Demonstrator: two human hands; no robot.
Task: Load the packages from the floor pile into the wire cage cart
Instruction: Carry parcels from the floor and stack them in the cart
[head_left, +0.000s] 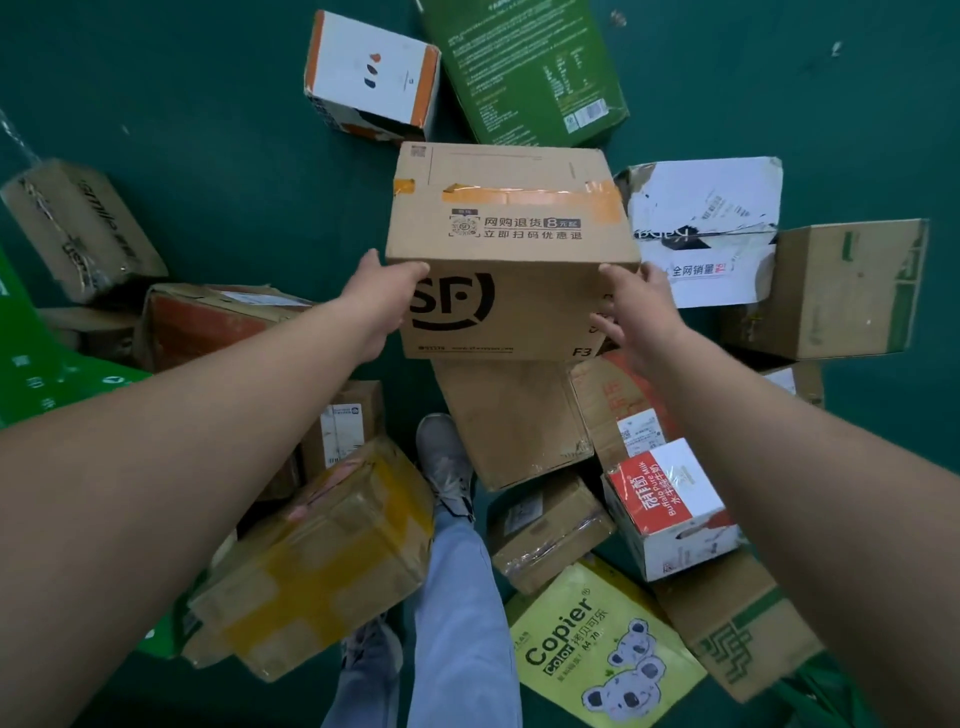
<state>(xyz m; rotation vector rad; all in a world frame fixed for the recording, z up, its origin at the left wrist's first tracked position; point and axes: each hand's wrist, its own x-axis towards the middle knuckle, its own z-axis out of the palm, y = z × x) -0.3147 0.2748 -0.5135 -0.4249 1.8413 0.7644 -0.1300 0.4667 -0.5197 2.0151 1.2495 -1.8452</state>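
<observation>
Dark green floor (234, 171), strewn with cartons on all sides. At centre, brown SF carton (511, 249), sealed with orange tape, raised above the pile and clamped between both hands. Left hand (384, 296) pressed to the left near corner, thumb hooked over the top edge, remaining fingers hidden behind the side. Right hand (631, 306) at the right near corner, thumb on the top edge, fingers spread narrow along the front face. Directly below, a plain brown box (511, 421); further right a torn white carton (706, 228); behind, an orange-and-white box (371, 73) and a green box (524, 67). Near the feet, a yellow-taped parcel (317, 561), a red-and-white milk carton (670, 509), a yellow copier-paper pack (602, 649). Probably pick-up step: one package lifted, not yet carried. Next move likely calls for a turn toward the cart with grip kept level. Wire cage cart nowhere in view. Underside of carton and weight impossible to judge. Green shape at left edge cut off, unidentified.
</observation>
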